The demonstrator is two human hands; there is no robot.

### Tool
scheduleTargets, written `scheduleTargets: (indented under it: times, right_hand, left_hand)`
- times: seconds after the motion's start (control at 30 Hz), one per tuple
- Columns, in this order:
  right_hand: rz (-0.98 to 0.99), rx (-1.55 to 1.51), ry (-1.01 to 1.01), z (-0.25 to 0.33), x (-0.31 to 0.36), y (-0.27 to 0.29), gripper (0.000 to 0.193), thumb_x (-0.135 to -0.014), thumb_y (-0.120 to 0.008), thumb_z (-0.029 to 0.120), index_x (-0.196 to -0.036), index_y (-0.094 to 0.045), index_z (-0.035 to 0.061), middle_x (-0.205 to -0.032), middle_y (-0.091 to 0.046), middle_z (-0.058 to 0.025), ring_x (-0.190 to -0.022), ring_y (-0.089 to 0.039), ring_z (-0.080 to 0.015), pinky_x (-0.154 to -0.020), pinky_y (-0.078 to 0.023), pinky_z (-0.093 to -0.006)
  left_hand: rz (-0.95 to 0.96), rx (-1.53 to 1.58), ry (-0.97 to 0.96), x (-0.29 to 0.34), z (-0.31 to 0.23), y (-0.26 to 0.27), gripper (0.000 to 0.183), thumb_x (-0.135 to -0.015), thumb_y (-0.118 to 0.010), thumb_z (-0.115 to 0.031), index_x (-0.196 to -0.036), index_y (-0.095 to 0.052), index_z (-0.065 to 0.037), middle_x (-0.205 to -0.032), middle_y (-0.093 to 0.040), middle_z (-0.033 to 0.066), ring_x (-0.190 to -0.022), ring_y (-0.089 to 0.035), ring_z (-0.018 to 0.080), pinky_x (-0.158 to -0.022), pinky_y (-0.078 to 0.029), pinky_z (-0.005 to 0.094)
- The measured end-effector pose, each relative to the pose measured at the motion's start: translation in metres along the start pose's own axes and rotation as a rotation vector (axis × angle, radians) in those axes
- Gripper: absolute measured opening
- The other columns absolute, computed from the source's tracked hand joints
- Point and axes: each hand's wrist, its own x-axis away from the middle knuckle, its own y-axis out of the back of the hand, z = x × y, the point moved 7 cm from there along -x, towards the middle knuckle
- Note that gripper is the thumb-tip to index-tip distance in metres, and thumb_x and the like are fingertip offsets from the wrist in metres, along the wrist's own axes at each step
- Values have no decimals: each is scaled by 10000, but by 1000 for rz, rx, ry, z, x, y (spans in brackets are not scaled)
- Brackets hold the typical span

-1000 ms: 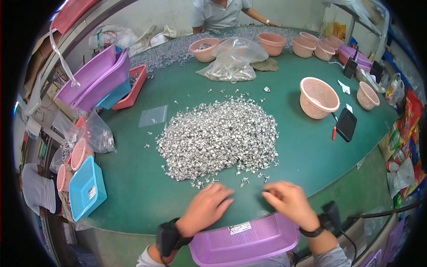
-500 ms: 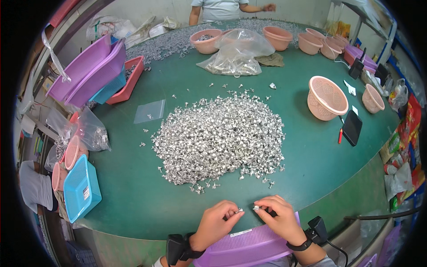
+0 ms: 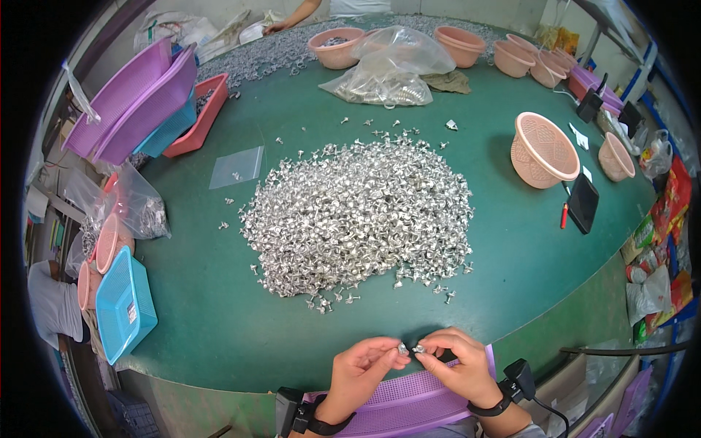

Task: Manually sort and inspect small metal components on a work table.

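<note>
My left hand [image 3: 365, 369] pinches a small silvery metal part [image 3: 402, 349] between thumb and fingertips. Close beside it, my right hand [image 3: 456, 363] grips another small metal part [image 3: 419, 349] in the same way. Both hands are held near the table's front edge, above a purple plastic basket [image 3: 409, 405]. Beyond them lies a broad heap of small shiny metal parts [image 3: 358, 212], each with a stem and a wider head. A few strays [image 3: 321, 303] lie along the heap's near edge. The exact shape of the held parts is partly covered by my fingers.
A pink basket [image 3: 542, 152], a dark phone-like slab [image 3: 583, 203] and a red pen [image 3: 564, 215] lie to the right. A blue basket [image 3: 128, 306] stands at left, below stacked purple baskets [image 3: 139, 102]. Clear bags [image 3: 387, 69] and another person's arm [image 3: 296, 14] appear at the back.
My two hands have come closer together, so the held parts are nearly touching. My left hand has turned its fingers more open to view. The person at the back has moved left.
</note>
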Motion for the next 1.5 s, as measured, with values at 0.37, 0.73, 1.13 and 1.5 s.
scheduleTargets:
  times: [0.37,0.73,1.13,1.5]
  right_hand:
    - [54,-92,-87,-9,3,-9,190,-681,-604,7,-864,-552,-4,-768,-566,-77,-583,-506,-86,-492,-409,-197]
    - [27,-218,-179,-18,8,-11,199,-678,-615,17,-870,-568,3,-700,-569,-48,-526,-484,-53,-462,-389,-173]
    - [-7,-306,-243,-22,14,-9,225,-680,-599,-24,-899,-549,-20,-753,-563,-67,-616,-505,-71,-536,-406,-183]
    - [7,-318,-199,-18,12,-12,208,-683,-597,-16,-886,-555,-7,-721,-547,-50,-580,-491,-55,-488,-392,-169]
  left_hand:
    - [63,-42,19,2,5,-6,266,-801,-463,-22,-1062,-451,29,-853,-574,113,-774,-563,140,-696,-469,243]
    - [103,16,87,3,5,-10,243,-814,-446,-39,-1041,-456,45,-812,-574,128,-731,-571,156,-660,-481,250]
    - [136,167,268,6,12,-13,231,-850,-393,-114,-975,-475,61,-763,-563,141,-696,-575,193,-626,-481,268]
    - [109,171,243,7,15,-10,221,-827,-427,-58,-1017,-456,50,-817,-566,159,-734,-576,205,-647,-490,287]
